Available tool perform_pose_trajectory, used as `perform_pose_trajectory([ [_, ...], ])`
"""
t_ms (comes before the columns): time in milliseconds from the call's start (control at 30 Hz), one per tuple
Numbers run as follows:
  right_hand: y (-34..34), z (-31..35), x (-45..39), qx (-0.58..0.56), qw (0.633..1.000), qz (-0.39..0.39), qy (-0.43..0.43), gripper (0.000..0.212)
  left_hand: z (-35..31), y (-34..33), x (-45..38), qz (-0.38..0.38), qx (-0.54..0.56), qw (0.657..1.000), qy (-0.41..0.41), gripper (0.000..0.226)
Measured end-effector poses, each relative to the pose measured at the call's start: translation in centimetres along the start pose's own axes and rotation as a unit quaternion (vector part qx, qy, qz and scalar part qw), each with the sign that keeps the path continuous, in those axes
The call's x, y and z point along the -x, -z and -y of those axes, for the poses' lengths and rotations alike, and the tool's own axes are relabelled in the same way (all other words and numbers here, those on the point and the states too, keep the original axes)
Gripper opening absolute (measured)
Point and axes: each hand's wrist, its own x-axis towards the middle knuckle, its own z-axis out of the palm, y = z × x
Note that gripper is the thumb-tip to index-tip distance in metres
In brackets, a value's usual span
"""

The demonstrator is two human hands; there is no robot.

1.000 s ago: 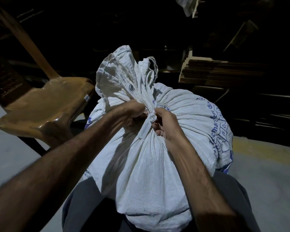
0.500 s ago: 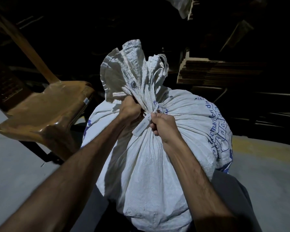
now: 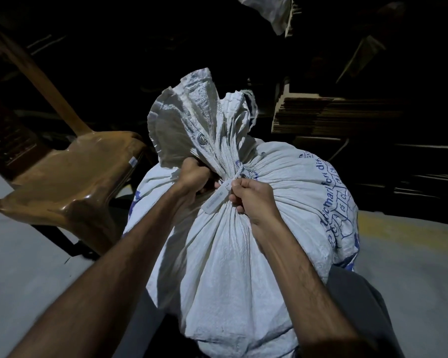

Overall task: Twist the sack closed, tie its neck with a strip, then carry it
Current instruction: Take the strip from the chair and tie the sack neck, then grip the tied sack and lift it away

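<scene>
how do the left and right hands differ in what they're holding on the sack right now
The left hand is fisted around the gathered neck of the sack, just under the flared mouth; the right hand pinches the thin strip beside it. The left hand sits slightly higher and further away, the right lower and nearer. Both are closed and pressed against the neck.

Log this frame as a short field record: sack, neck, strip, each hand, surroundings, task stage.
sack: white woven sack, full, blue print on its right side
neck: gathered and twisted, loose mouth flaring above
strip: white strip around the neck, one end hanging down the front
left hand: left hand fisted at the neck
right hand: right hand pinching the strip at the neck
surroundings: brown plastic chair at left, stacked cardboard behind
stage: tying; knot hidden, not yet carried
</scene>
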Motion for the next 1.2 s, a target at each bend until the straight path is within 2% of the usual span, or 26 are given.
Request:
perform_pose_trajectory([
  [100, 0.5, 0.5, 0.0, 0.000, 1.000, 0.010, -0.001, 0.020, 0.4, -0.1, 1.9, -0.010, 0.039, 0.999, -0.013, 0.028],
  [233, 1.0, 0.9, 0.1, 0.008, 0.999, 0.028, 0.014, 0.017, 1.6, 0.4, 3.3, -0.001, 0.075, 0.995, -0.065, 0.021],
  [333, 1.3, 0.8, 0.2, 0.104, 0.991, -0.006, 0.084, 0.012, 2.9, 1.0, 4.4, -0.023, 0.046, 0.991, -0.122, 0.023],
  [367, 1.6, 0.9, 0.2, 0.176, 0.974, -0.039, 0.141, 0.009, 3.6, 1.3, 4.9, -0.024, 0.030, 0.989, -0.139, 0.025],
  [433, 2.9, 1.3, 0.6, 0.321, 0.903, -0.085, 0.273, 0.011, 5.2, 1.9, 5.7, -0.023, -0.049, 0.981, -0.189, 0.027],
  [467, 3.8, 1.7, 0.6, 0.380, 0.864, -0.089, 0.319, 0.022, 6.2, 2.3, 6.0, -0.023, -0.115, 0.966, -0.229, 0.028],
  [500, 4.9, 2.1, 0.5, 0.434, 0.838, -0.073, 0.324, 0.041, 7.3, 2.7, 6.3, -0.025, -0.185, 0.945, -0.267, 0.033],
  [567, 7.1, 2.7, -0.4, 0.522, 0.815, 0.030, 0.249, 0.088, 9.0, 3.4, 6.8, -0.031, -0.294, 0.910, -0.290, 0.053],
  [633, 8.1, 2.5, -1.7, 0.589, 0.775, 0.142, 0.180, 0.121, 9.9, 3.5, 7.1, -0.029, -0.350, 0.899, -0.260, 0.076],
  [733, 8.9, 2.5, -3.3, 0.622, 0.741, 0.205, 0.150, 0.148, 9.8, 3.1, 7.0, -0.043, -0.386, 0.886, -0.255, 0.089],
  [833, 9.7, 2.8, -3.5, 0.658, 0.710, 0.211, 0.138, 0.160, 9.8, 2.9, 6.8, -0.060, -0.366, 0.892, -0.260, 0.071],
  [900, 10.0, 2.2, -3.5, 0.662, 0.710, 0.196, 0.138, 0.154, 10.1, 2.6, 6.7, -0.080, -0.361, 0.890, -0.266, 0.058],
  [967, 9.6, 1.2, -3.3, 0.650, 0.721, 0.168, 0.173, 0.138, 10.4, 2.2, 6.2, -0.100, -0.365, 0.882, -0.281, 0.045],
  [1100, 8.9, -0.7, -3.8, 0.642, 0.711, 0.111, 0.263, 0.098, 11.2, 1.4, 4.7, -0.116, -0.409, 0.852, -0.306, 0.032],
  [1200, 8.6, -1.8, -4.6, 0.604, 0.721, 0.073, 0.332, 0.052, 11.6, 1.1, 3.8, -0.121, -0.449, 0.831, -0.305, 0.031],
])
